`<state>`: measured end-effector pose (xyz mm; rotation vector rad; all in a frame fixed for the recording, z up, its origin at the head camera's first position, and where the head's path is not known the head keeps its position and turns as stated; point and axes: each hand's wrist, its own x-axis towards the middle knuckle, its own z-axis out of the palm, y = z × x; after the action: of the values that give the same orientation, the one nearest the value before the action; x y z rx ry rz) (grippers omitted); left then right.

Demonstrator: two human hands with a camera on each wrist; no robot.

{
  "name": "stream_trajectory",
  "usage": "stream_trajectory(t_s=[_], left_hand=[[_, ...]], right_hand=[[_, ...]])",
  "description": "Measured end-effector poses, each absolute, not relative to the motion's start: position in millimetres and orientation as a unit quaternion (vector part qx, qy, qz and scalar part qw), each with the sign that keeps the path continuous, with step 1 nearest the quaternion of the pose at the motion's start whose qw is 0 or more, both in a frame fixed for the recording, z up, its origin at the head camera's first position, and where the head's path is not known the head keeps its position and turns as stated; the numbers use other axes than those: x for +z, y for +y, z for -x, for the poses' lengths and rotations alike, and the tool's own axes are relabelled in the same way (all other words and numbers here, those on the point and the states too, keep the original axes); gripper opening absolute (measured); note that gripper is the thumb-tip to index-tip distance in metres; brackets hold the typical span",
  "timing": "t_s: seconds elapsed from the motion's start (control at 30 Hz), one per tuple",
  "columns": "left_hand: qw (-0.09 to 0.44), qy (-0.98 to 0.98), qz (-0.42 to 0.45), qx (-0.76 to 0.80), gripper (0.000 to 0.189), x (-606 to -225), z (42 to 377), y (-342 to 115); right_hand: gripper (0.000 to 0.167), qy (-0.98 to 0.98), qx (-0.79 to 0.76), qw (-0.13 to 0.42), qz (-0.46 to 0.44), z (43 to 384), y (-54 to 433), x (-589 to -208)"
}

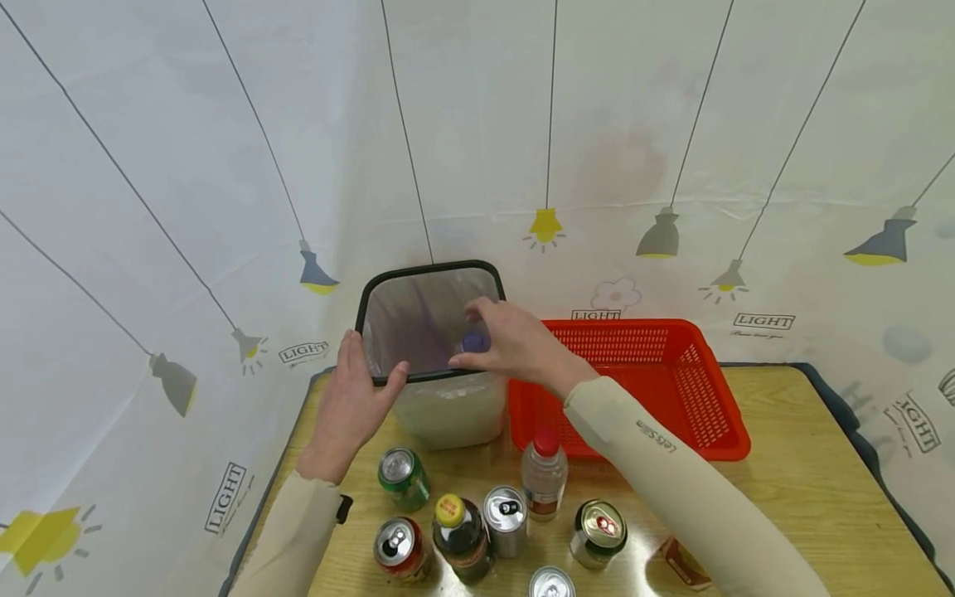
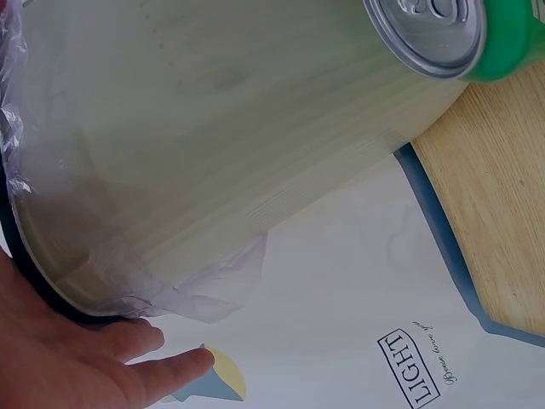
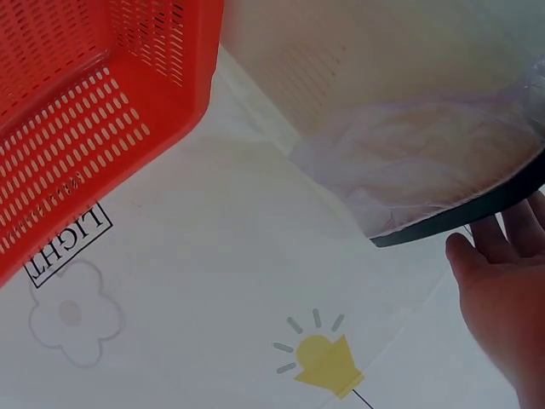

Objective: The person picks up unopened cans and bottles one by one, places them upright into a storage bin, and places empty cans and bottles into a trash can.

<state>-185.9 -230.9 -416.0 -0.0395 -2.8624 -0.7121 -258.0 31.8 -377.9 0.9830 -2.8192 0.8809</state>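
A bin (image 1: pixel 450 414) with a black rim and a clear plastic liner stands tilted toward me in the head view. Along its near left corner rests my left hand (image 1: pixel 354 406), fingers straight outside the rim and thumb at the front edge. My right hand (image 1: pixel 522 344) reaches over the near right rim into the opening. A blue bottle cap (image 1: pixel 475 342) shows between its thumb and index finger, which stand wider apart than the cap; whatever lies below is hidden. I cannot tell whether these fingers grip it. In the right wrist view, the fingertips pass behind the rim (image 3: pixel 477 213).
A red perforated basket (image 1: pixel 634 398) sits right of the bin. Nearer me are a green can (image 1: pixel 404 478), a red can (image 1: pixel 403 549), a yellow-capped dark bottle (image 1: pixel 462 539), a silver can (image 1: pixel 506 520), a red-capped clear bottle (image 1: pixel 545 477) and a black-gold can (image 1: pixel 598 533).
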Motion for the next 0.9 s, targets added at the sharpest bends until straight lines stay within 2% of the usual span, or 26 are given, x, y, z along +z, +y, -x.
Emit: stream_trajectory(t_s=[0.27,0.53,0.9], left_hand=[[0.101,-0.965,0.018,-0.24,0.097,-415.8,186.1,-228.9],[0.1,-0.965,0.019,-0.24,0.097,-416.4,187.1,-227.8],[0.088,-0.966,0.011,-0.244,0.098,-415.8,185.2,-229.8]], right_hand=[[0.066,-0.904,0.333,0.007,-0.267,250.3,46.2,-373.7],[0.047,-0.864,0.438,0.061,-0.24,230.3,74.0,-359.8],[0.048,-0.865,0.444,0.094,-0.216,193.9,111.6,-362.5]])
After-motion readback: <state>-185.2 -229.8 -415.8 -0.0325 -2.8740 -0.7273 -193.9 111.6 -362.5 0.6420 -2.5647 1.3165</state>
